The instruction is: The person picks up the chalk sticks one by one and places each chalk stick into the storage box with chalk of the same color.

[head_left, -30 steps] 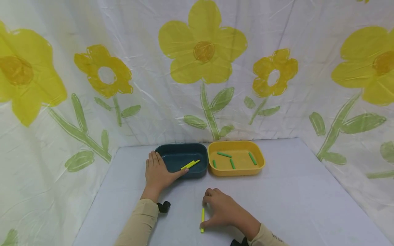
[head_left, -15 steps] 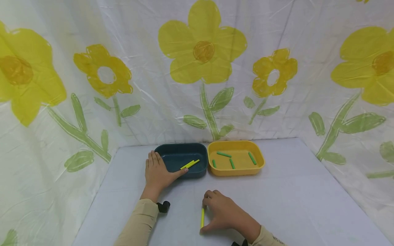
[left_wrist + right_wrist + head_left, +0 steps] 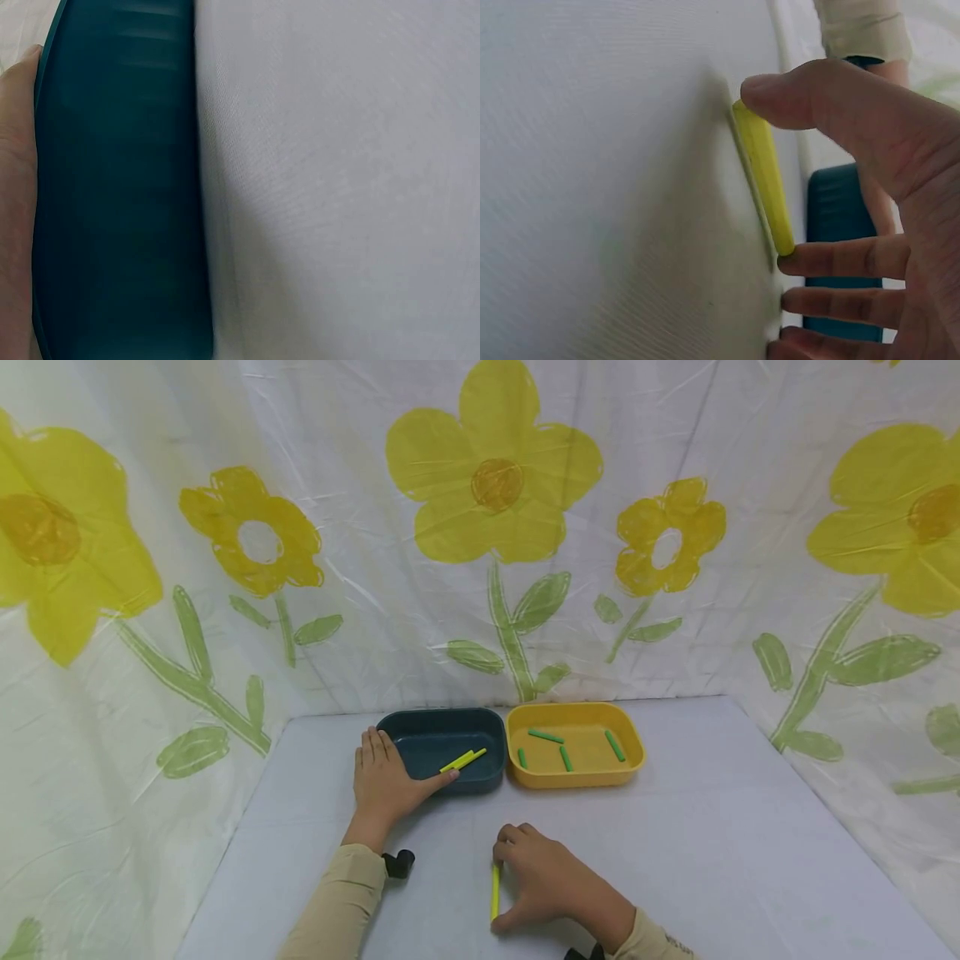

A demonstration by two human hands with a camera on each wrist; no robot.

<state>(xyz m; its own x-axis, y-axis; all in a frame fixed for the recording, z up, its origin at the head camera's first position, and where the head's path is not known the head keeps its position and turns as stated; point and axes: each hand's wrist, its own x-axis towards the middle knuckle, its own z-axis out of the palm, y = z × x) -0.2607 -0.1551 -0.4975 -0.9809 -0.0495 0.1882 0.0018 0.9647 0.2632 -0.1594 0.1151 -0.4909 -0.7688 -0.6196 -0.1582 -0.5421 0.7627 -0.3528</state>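
Note:
My right hand (image 3: 542,878) pinches a yellow chalk-like stick (image 3: 495,895) lengthwise, thumb at the near end and index fingertip at the far end. In the right wrist view the yellow stick (image 3: 765,176) shows flat facets and lies close over the white cloth; the other fingers are spread below it. My left hand (image 3: 386,783) rests on the dark blue tray (image 3: 420,718), fingers straight along its left side and thumb stretched over the near rim. Inside that tray lie yellow sticks (image 3: 465,761), side by side. The left wrist view shows the tray's outer wall (image 3: 120,187) beside the hand.
A yellow tray (image 3: 577,781) stands right against the blue one, holding several green sticks (image 3: 566,758). Both trays are at the back of the table (image 3: 720,843), which is covered in white cloth. A flower-printed curtain (image 3: 360,652) hangs behind and at the sides.
The right thumb has moved down onto the near end of the yellow stick, so the stick now sits between thumb and index fingertip. The left hand and both trays have stayed in place.

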